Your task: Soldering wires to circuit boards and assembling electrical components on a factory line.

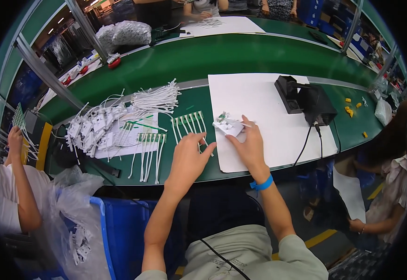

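My right hand (250,148) grips a small white plastic housing (230,126) between thumb and fingers. Small parts and a short white lead show on the housing, above a white sheet (269,140). My left hand (188,157) lies over the white cables of a green circuit-board strip (187,118), with its thumb stretched out and apart from the forefinger. Its other fingertips are partly hidden. Left of that hand is a second green strip with white cables (151,138). Beyond it lies a heap of white housings with cables (96,128), beside a bundle of white cables (159,97).
A black device with a cradle (316,106) stands on the sheet, its cords running over the near edge. Yellow bits (349,111) lie farther right. A blue bin (124,233) stands below at left. Co-workers sit on both sides; one hand (15,139) holds a cabled strip.
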Demonstrator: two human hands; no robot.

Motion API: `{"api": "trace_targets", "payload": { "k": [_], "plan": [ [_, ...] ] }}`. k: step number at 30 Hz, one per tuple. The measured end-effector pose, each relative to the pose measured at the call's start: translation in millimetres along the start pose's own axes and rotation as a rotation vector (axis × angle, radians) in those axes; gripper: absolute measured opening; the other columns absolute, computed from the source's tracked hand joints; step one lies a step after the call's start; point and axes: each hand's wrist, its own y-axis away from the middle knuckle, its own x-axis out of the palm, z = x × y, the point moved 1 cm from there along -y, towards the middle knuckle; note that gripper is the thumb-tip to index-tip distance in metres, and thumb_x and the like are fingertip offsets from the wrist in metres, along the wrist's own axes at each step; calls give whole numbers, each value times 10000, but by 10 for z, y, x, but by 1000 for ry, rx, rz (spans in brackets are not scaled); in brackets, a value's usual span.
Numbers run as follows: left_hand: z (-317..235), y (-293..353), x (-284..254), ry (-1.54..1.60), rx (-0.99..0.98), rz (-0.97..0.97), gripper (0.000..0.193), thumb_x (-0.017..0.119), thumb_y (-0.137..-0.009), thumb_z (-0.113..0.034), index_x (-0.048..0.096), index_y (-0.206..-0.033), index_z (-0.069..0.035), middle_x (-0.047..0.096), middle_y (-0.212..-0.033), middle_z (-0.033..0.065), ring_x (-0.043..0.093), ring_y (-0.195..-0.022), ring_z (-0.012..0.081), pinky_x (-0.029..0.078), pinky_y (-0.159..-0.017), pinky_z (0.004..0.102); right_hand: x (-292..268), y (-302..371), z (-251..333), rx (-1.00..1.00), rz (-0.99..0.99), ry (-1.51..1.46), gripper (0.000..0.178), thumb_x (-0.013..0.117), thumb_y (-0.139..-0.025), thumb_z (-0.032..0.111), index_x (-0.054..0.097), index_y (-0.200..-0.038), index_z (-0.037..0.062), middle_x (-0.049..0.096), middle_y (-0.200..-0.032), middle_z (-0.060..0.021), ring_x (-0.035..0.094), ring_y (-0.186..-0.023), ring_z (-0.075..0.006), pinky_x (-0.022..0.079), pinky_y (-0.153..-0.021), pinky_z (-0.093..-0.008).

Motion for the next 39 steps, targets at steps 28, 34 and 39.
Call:
{"api": "trace_targets", "payload": {
  "k": [28, 34, 39],
  "plan": [
    [2422, -1060, -2727, -241, -607, -839, 696, 688, -844, -411, 551, -1185, 180, 697, -1101, 331, 686, -1077, 459, 532, -951, 473, 30, 174, 412, -152, -37, -323, 653, 710, -861, 4, 487, -1475, 27, 538, -1332, -164, 560, -1223, -308, 477, -956, -407],
    [3158, -909, -3147, -57, -880, -565, 639, 658, -839, -412, 630, -1071, 183, 714, -1015, 294, 752, -866, 378, 609, -707, 425, 38, 180, 405, -110, -35, -333, 618, 699, -867, 0, 502, -1453, 17, 536, -1327, -173, 560, -1226, -318, 478, -950, -417],
    [3481, -931, -3085, -141, -897, -583, 595, 724, -814, -449, 711, -942, 131, 743, -931, 257, 759, -714, 314, 608, -632, 374, 40, 179, 376, -86, -22, -329, 564, 694, -873, 5, 539, -1415, 23, 536, -1326, -173, 545, -1217, -321, 480, -941, -414]
  ]
}}
